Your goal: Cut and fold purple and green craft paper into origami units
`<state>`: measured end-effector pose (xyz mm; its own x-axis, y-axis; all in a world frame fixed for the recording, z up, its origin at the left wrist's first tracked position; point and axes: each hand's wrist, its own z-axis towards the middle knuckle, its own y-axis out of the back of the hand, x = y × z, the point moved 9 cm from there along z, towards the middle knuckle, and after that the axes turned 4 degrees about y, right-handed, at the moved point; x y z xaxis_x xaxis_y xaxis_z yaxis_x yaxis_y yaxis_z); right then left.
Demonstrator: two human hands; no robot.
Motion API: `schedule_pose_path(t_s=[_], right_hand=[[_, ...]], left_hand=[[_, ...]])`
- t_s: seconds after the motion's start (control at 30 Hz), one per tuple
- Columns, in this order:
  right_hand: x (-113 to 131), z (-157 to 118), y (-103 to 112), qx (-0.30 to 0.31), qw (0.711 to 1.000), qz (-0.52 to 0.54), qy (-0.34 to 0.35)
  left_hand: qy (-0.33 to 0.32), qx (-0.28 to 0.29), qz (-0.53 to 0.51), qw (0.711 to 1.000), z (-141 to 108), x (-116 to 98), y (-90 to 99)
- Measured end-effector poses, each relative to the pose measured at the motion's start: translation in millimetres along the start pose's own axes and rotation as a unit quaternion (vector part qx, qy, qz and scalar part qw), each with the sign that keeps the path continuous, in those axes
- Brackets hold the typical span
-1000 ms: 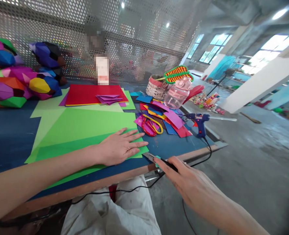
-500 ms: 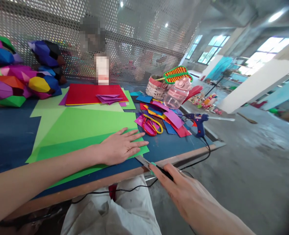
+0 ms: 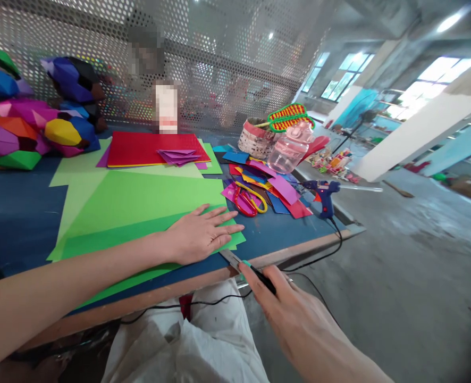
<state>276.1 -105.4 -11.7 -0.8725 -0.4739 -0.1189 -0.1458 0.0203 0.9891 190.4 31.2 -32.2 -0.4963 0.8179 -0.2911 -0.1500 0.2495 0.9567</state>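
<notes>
Several overlapping green paper sheets (image 3: 140, 199) lie on the blue table (image 3: 40, 218). Flat on their darker green right part rests my left hand (image 3: 198, 236), palm down with the fingers spread. My right hand (image 3: 281, 292) is closed around the black handle of a utility knife (image 3: 230, 259), beyond the table's front edge. The knife's blade points up and left, its tip close to the sheets' lower edge below my left hand. Whether the blade touches the paper cannot be made out.
Scissors (image 3: 249, 201) lie on colourful paper scraps (image 3: 287, 190). A glue gun (image 3: 325, 198) with a cord is at the right edge. Behind stand a pink bottle (image 3: 289, 149) and a pot (image 3: 254, 139). Red sheets (image 3: 151, 149) and faceted paper shapes (image 3: 14, 135) are farther left.
The view has shifted slightly. My right hand and the knife have moved a little left and up in the picture. My left hand stays spread on the green sheets.
</notes>
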Motion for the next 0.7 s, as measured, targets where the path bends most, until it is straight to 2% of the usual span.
schedule_pose_path(t_s=[0.17, 0.27, 0.33, 0.4, 0.5, 0.7], right_hand=[[5, 2, 4, 0.006, 1.000, 0.004, -0.016], [3, 2, 6, 0.008, 1.000, 0.002, -0.022], [2, 3, 6, 0.012, 1.000, 0.003, -0.025], [1, 3, 7, 0.015, 1.000, 0.007, -0.025], [2, 5, 10, 0.014, 1.000, 0.011, -0.023], [7, 5, 9, 0.006, 1.000, -0.007, -0.010]], left_hand=[[0.042, -0.012, 0.006, 0.999, -4, -2, 0.0], [0.045, 0.015, -0.013, 0.999, -7, 3, 6.5], [-0.006, 0.067, -0.040, 0.997, -12, 3, 8.9], [-0.072, 0.087, -0.063, 0.992, -22, 1, 14.8], [-0.079, 0.062, -0.048, 0.994, -32, 11, 19.5], [-0.061, 0.042, 0.001, 0.997, -37, 11, 8.8]])
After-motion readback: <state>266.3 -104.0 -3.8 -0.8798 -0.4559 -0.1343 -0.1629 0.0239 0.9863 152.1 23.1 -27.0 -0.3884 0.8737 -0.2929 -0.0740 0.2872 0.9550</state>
